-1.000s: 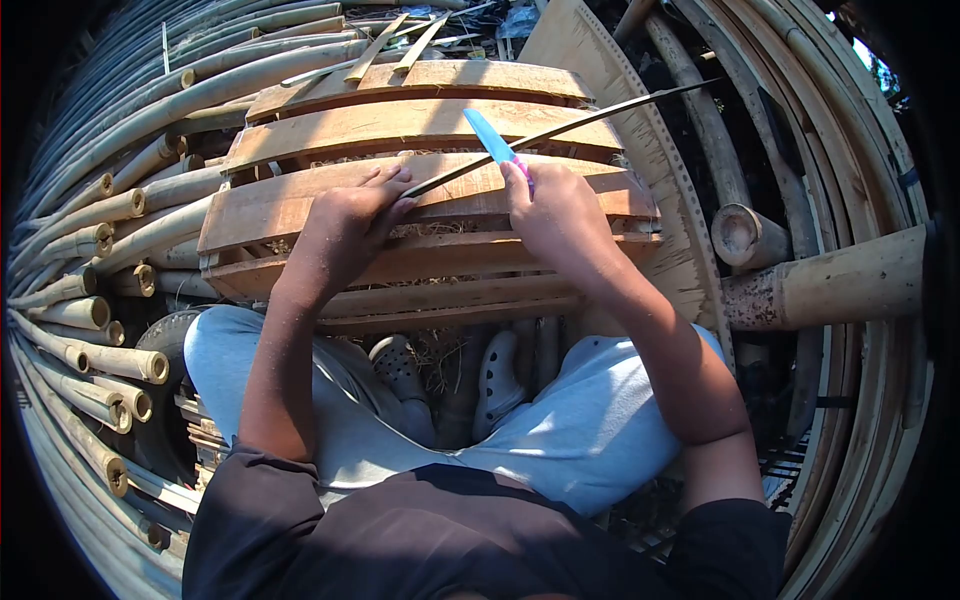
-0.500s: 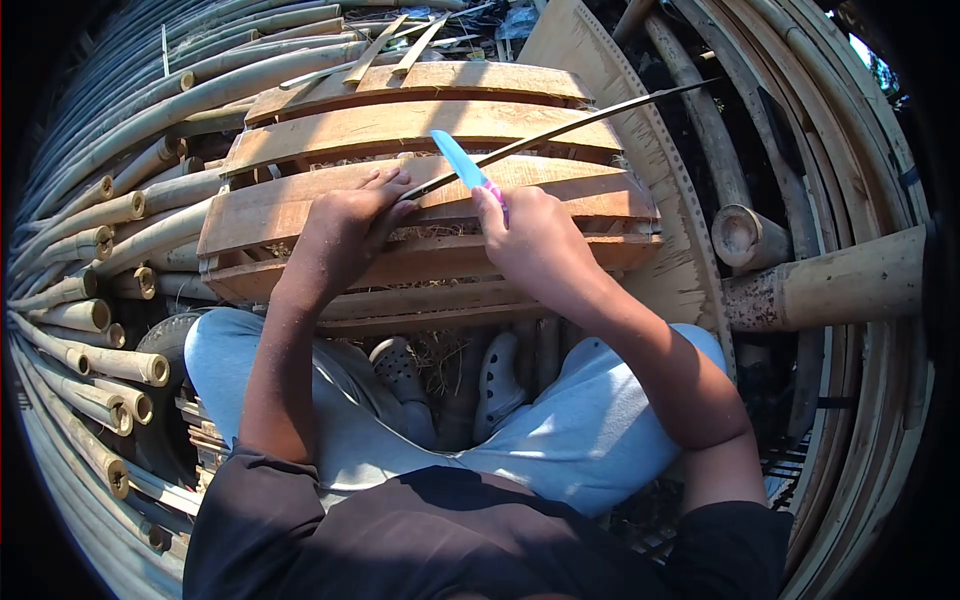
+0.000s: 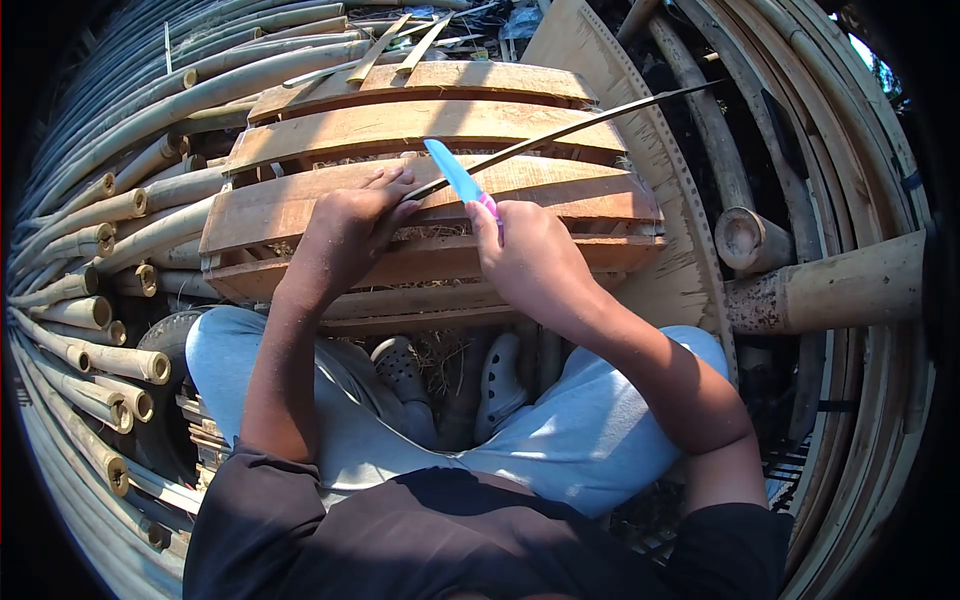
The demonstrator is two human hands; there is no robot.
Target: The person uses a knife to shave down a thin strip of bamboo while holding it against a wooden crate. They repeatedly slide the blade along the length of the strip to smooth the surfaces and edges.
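A knife with a light blue blade (image 3: 452, 168) and a pink-purple handle is gripped in my right hand (image 3: 530, 248). Its blade lies across a long, dark, thin strip (image 3: 590, 122), apparently bamboo, near the strip's lower end. Around that lower end my left hand (image 3: 355, 222) is closed, resting against the front slats of a wooden slatted bench (image 3: 300, 198). From there the strip slants up to the right, past the bench's edge. How the left fingers wrap the strip is partly hidden.
Stacked bamboo poles (image 3: 150, 205) fill the left side. Two split bamboo pieces (image 3: 424, 45) lie on the bench's far edge. A plywood sheet (image 3: 650, 190) leans at its right, beside a thick bamboo pole (image 3: 850, 280) and long strips. My clogs (image 3: 500, 375) are below the bench.
My right hand and the knife have shifted slightly left and down, toward me, along the strip. The left hand still holds the strip in nearly the same place.
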